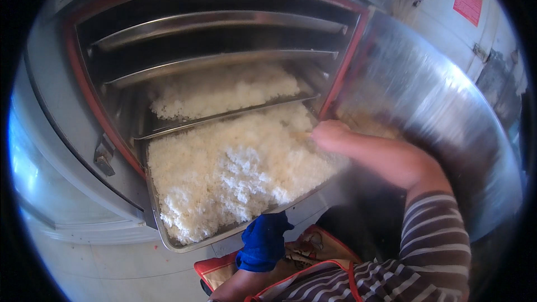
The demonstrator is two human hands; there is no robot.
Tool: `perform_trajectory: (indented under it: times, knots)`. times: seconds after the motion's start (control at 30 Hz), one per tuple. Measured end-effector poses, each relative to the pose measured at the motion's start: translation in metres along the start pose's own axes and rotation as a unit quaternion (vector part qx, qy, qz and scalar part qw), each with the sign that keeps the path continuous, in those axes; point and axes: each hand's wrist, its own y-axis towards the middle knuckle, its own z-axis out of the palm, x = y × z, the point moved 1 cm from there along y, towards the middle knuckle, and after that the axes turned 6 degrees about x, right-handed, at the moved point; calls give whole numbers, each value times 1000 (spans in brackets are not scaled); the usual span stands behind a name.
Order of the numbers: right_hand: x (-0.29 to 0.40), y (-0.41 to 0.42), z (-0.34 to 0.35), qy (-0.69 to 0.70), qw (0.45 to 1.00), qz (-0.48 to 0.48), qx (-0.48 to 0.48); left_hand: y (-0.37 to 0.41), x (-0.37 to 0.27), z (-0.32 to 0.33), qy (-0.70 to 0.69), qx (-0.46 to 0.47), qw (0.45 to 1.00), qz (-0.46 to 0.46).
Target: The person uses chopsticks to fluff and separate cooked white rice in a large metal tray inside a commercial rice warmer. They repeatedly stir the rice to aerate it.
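Observation:
A metal tray [184, 246] full of steaming white cooked rice [243, 172] sticks out from the steamer cabinet [86, 65]. At its front rim is my left hand [262, 249], covered by a dark blue cloth [268, 228] and gripping the rim through it. My right hand [331, 135] reaches over the tray's right side, closed around a thin, light-brown handle [301, 134]. The far end of that handle is lost in steam and rice, so its kind is unclear. Steam also blurs the tray's right edge.
Behind it, a second rice tray [226, 118] sits inside the cabinet. Metal shelf or tray edges [222, 19] span the upper levels. A red seal [90, 105] frames the opening. To the right stands the open metal door [436, 105]; a latch [105, 155] protrudes at left.

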Motion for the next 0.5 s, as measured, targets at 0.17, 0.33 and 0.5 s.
perform_trajectory:
  times: [0.17,0.33,0.5]
  knots:
    - [-4,-23,-44,-29,999,14,-7,-6,7,-6,73,4,997,21]
    - [-16,-1,-11,16,993,114,-9,-5,10,5,-82,-6,996,-37]
    - [4,-25,-17,-12,999,30,-33,0,3,-6,99,37,994,30]
